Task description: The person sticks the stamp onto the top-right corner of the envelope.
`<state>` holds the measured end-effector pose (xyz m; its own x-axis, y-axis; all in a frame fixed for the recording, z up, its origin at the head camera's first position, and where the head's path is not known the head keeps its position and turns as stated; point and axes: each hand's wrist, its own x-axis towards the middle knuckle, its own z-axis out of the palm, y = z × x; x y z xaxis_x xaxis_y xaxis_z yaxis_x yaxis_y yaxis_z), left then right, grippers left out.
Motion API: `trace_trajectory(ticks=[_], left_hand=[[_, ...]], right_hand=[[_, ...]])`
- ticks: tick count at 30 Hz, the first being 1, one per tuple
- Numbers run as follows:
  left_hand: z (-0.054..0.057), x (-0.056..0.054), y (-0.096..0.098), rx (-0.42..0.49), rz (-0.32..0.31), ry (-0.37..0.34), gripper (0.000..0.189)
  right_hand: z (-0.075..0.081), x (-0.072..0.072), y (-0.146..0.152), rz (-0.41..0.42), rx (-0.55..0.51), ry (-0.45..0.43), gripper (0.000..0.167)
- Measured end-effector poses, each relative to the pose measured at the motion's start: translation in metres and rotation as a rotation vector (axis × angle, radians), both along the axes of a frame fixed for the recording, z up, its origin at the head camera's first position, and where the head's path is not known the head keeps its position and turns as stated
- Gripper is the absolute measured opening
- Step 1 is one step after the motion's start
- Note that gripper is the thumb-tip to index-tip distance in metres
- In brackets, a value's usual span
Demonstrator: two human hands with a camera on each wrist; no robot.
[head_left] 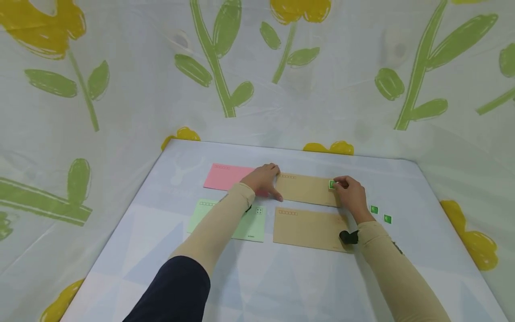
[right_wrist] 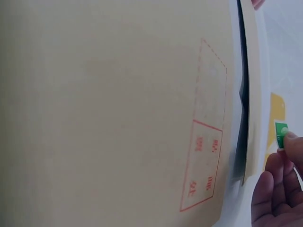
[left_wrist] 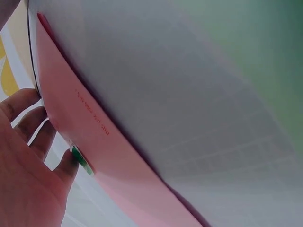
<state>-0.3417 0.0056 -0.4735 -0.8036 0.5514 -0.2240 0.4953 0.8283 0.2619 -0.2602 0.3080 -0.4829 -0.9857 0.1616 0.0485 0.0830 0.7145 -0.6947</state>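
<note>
My right hand point(head_left: 352, 194) pinches a small green stamp point(head_left: 332, 184) between thumb and fingertips, over the top right corner of the upper brown envelope point(head_left: 307, 190). In the right wrist view the same stamp point(right_wrist: 280, 135) stands tilted at the thumb tip. My left hand point(head_left: 263, 178) spreads over the right end of the pink envelope point(head_left: 227, 175), its fingertips and thumb at the brown envelope's left edge. On the pink envelope, the left wrist view shows another green stamp point(left_wrist: 81, 159) beside the left thumb.
A light green envelope point(head_left: 249, 226) lies partly under the left forearm. Below the upper brown envelope lies a second brown one point(head_left: 310, 228). Two loose green stamps, one nearer point(head_left: 387, 219) and one farther point(head_left: 374, 209), lie right of the right hand. Flower-printed cloth point(head_left: 342, 89) surrounds the table.
</note>
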Motion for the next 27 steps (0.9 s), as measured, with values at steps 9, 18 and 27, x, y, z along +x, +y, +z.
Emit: trace_trajectory(ticks=[9, 18, 27], left_hand=[[0.002, 0.004, 0.000, -0.007, -0.004, 0.008, 0.105], [0.000, 0.003, 0.000, -0.012, -0.013, 0.009, 0.103], [0.002, 0.003, -0.002, 0.000, -0.017, 0.011, 0.101]], right_hand=[[-0.005, -0.006, -0.002, 0.003, 0.011, 0.000, 0.030], [-0.009, -0.012, -0.005, -0.013, 0.009, -0.030, 0.030], [-0.009, -0.017, -0.007, -0.008, 0.016, -0.019, 0.029]])
